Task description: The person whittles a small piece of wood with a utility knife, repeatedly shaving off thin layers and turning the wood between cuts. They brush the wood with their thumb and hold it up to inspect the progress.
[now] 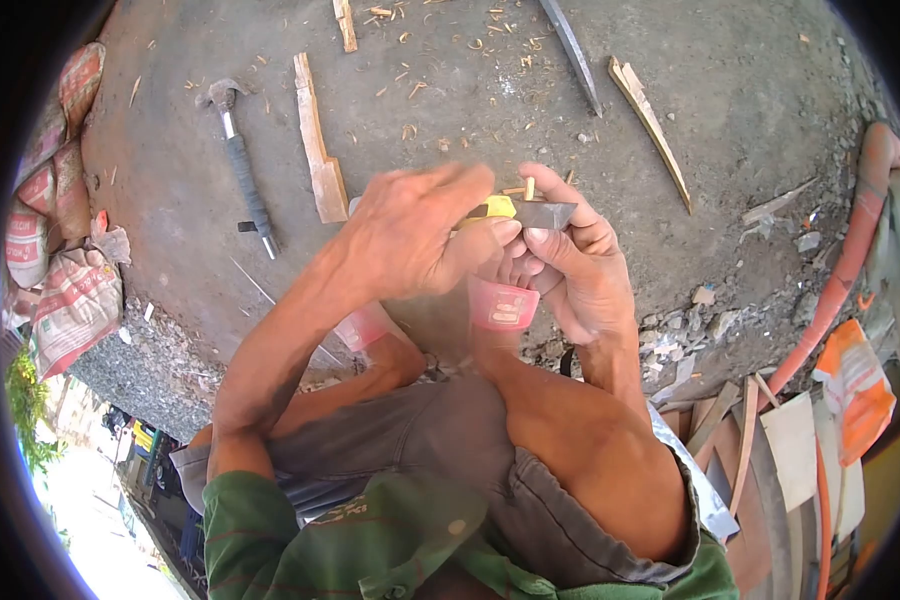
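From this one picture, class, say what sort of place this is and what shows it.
Probably an outdoor makeshift woodworking spot or building site: a hammer lies on rough concrete ground, wood offcuts and shavings are scattered, and sacks are piled at the left.

Single view: camera worn on the head. The lens points forward and steeply down. The wearer's own green shirt [370,540] and bent knees [590,450] fill the lower frame, and the concrete floor [450,110] fills the upper half.

Fisheye optics: circular picture, black corners, lines bowed toward the rim.

Range is close. The left hand [410,235] and right hand [580,270] sit large at frame centre, with the yellow-handled tool [495,208] between them.

Floor items sit farther off: hammer [240,165] upper left, wood strip [650,125] upper right. Sacks [65,250] curve along the left rim.
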`<action>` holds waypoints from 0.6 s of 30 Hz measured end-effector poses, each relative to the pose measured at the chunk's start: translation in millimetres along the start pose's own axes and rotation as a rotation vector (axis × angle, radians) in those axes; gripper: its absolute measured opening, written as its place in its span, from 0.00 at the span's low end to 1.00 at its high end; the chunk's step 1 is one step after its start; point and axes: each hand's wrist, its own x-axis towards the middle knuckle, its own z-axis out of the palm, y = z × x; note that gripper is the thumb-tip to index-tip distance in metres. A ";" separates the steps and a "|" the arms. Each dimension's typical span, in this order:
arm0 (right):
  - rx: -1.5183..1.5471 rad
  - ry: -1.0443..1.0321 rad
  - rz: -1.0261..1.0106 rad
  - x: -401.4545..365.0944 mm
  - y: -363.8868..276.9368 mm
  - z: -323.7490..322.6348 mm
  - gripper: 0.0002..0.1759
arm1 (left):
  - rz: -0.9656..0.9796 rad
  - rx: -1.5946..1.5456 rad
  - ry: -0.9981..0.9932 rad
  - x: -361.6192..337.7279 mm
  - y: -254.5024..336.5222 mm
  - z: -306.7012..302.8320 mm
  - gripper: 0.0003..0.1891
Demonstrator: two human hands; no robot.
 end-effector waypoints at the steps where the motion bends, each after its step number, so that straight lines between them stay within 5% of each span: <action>1: 0.001 -0.009 0.003 -0.2 -0.2 1.0 0.23 | -0.009 -0.027 -0.006 -0.6 -0.3 0.2 0.19; 11: -0.267 -0.130 -0.224 -1.2 6.5 -12.2 0.22 | -0.016 -0.107 -0.113 -5.4 17.2 -6.4 0.21; 14: -0.264 -0.203 -0.236 -3.9 6.8 -18.2 0.22 | 0.005 -0.092 -0.069 -4.1 15.4 -5.2 0.13; 18: -0.311 -0.175 -0.241 -7.6 8.8 -15.9 0.21 | 0.026 -0.157 -0.085 -9.1 17.0 -3.8 0.18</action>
